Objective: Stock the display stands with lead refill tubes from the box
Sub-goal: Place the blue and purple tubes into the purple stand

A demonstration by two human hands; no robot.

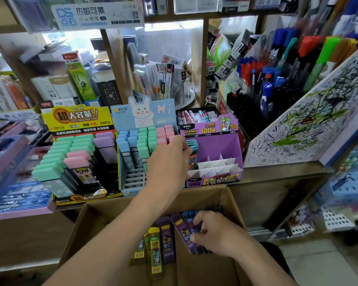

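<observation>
Lead refill tubes (166, 242) lying in box (225, 201) | left hand (170, 159) gripping teal tubes (193, 147) at purple stand (215, 145), blocking blue stand (130, 178) | right hand (215, 232) curling round blue tubes (189, 221), labels unreadable.

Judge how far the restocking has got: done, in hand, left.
Done: the yellow stand looks nearly full. In hand: the left hand sets teal-capped tubes into the purple stand; the right hand grips purple tubes in the box. Left: most purple-stand slots, front slots of the blue stand, loose tubes in the box.
</observation>
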